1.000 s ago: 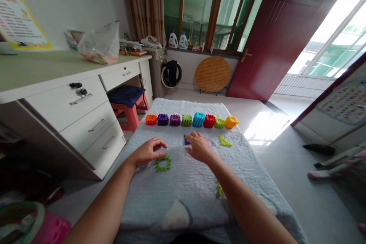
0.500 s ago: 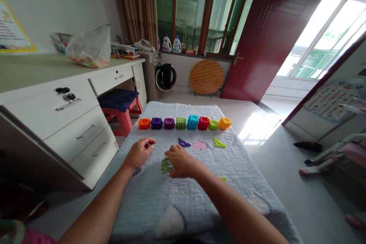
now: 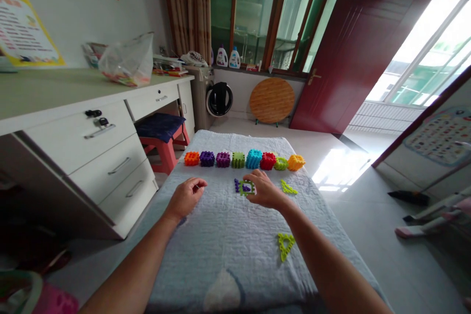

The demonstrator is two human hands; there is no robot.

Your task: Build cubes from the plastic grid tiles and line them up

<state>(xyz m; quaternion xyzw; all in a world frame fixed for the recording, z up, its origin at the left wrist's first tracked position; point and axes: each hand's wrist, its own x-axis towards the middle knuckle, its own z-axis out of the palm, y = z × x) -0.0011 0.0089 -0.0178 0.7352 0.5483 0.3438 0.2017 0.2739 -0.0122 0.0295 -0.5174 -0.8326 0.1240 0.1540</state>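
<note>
Our right hand [image 3: 265,191] has its fingers and thumb around the right side of a green square frame [image 3: 242,188], and we take this as a grip, though the far fingertips are partly hidden. The frame sits near the middle of the cloth-covered bench [image 3: 221,235], overlapping a purple piece [image 3: 236,185], which shows past the frame's left edge and through its opening. Whether the two touch, we cannot tell.

Our left hand [image 3: 186,198] is to the left, well apart from the frame, its fingers loosely bent and released, with nothing to be seen in them. One yellow-green triangle [image 3: 289,187] lies just beyond the right hand, and another triangle [image 3: 285,246] lies nearer to us, beside the right forearm.

Farther off, eight chunky blocks stand in a row, from the orange block [image 3: 192,159] at the left end, past the blue block [image 3: 254,159], to the yellow block [image 3: 296,162] at the right end (rather a neat line, we think).

We judge the step in hand to be positioning the green frame with respect to the purple piece. The next move, to our mind, calls for keeping the frame steady and checking how its notched edges meet the purple one; the left hand is free to lend support.
</note>
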